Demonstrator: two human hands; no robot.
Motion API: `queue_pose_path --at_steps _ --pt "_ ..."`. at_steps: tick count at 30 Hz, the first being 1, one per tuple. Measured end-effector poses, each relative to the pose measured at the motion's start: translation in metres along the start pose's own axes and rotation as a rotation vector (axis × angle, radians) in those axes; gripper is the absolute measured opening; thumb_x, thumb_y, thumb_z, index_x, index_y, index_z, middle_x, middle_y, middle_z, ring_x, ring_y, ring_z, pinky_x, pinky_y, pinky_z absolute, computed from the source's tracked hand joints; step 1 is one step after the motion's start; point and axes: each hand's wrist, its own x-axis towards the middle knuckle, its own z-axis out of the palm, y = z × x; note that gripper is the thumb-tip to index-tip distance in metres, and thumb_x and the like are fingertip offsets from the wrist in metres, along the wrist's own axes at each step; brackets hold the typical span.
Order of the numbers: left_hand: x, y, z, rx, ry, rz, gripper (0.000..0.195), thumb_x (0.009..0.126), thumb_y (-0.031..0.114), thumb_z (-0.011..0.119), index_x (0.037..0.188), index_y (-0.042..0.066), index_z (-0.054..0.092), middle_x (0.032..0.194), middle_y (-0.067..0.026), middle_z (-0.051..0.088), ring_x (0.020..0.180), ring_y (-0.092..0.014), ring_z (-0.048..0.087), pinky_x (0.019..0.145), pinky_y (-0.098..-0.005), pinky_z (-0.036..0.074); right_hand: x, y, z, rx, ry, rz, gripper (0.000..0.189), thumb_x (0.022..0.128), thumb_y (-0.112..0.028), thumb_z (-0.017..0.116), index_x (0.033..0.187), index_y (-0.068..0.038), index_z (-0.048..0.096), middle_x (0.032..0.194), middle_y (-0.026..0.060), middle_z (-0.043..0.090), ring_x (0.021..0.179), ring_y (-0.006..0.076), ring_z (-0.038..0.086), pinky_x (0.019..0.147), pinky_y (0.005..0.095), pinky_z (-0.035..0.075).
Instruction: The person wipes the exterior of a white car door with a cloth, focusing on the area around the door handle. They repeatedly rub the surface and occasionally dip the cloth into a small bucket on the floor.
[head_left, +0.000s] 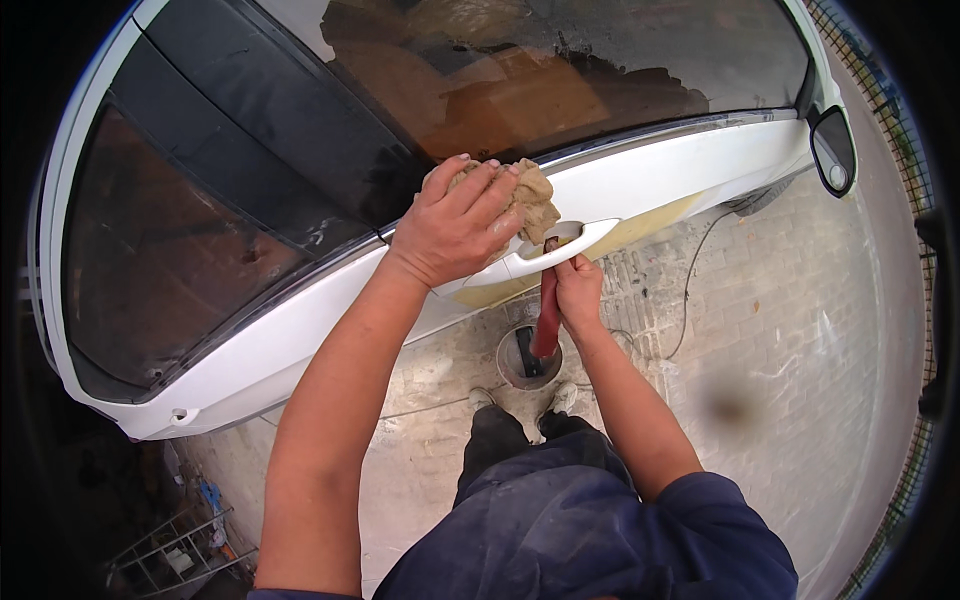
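A white car door (637, 176) lies before me, its window glass (517, 82) partly wet. My left hand (457, 221) presses a bunched tan cloth (535, 201) against the door above its handle, near the bottom edge of the window. My right hand (577, 289) is at the white door handle (574, 247), gripping a dark red strip of sheet material (547, 311); the strip's top end reaches into the recess behind the handle and its lower part hangs down. Yellowish patches (637, 225) show on the door below the handle.
A bucket (515, 375) with a dark object inside stands on the paving by my shoes (562, 397). The side mirror (832, 154) juts out at the right. A cable (686, 300) lies on the ground. At the lower left is a metal rack (180, 551) among clutter.
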Motion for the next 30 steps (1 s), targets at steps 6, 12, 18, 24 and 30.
queue_pose_path --at_steps 6,12,18,24,30 --pt "0.001 -0.001 0.0 0.004 0.008 0.005 0.017 0.094 0.025 0.082 0.109 0.021 0.078 0.145 -0.0049 0.078 0.135 -0.026 0.074 0.125 -0.0523 0.049 0.003 0.014 0.0 -0.109 -0.088 0.016 0.024 0.118 -0.021 0.077 0.111 0.0 0.087 0.094 -0.0038 0.077 0.081 0.0048 0.063 0.073 0.0256 0.051" --pt "0.0 0.0 -0.001 0.003 -0.025 0.001 0.018 0.093 0.025 0.083 0.11 0.023 0.079 0.146 -0.0051 0.078 0.136 -0.026 0.074 0.126 -0.0524 0.048 -0.005 0.001 0.011 0.147 0.062 -0.012 0.031 0.116 -0.025 0.08 0.098 -0.001 0.085 0.083 -0.0056 0.072 0.072 0.0045 0.056 0.064 0.0259 0.045" --pt "0.0 0.0 0.0 -0.008 -0.003 -0.003 0.019 0.091 0.026 0.083 0.109 0.023 0.079 0.145 -0.0046 0.078 0.136 -0.026 0.074 0.127 -0.052 0.048 -0.004 0.004 0.011 0.052 -0.031 -0.027 0.025 0.117 -0.024 0.078 0.112 -0.001 0.086 0.097 -0.0035 0.078 0.083 0.0047 0.064 0.073 0.0255 0.052" --pt "0.0 0.0 0.0 0.0 -0.008 -0.002 0.018 0.091 0.025 0.083 0.109 0.023 0.078 0.145 -0.0045 0.078 0.136 -0.026 0.074 0.126 -0.0516 0.048 -0.005 0.003 0.01 0.114 -0.013 0.03 0.026 0.118 -0.025 0.078 0.115 -0.001 0.086 0.102 -0.0025 0.079 0.087 0.0054 0.067 0.077 0.0242 0.053" --pt "0.0 0.001 -0.001 0.004 -0.021 -0.005 0.018 0.092 0.025 0.082 0.109 0.022 0.079 0.145 -0.004 0.078 0.135 -0.026 0.074 0.126 -0.052 0.048 -0.015 -0.007 0.017 0.159 0.001 0.068 0.029 0.117 -0.024 0.078 0.109 0.002 0.088 0.098 -0.0057 0.077 0.089 0.0047 0.062 0.08 0.0254 0.052"
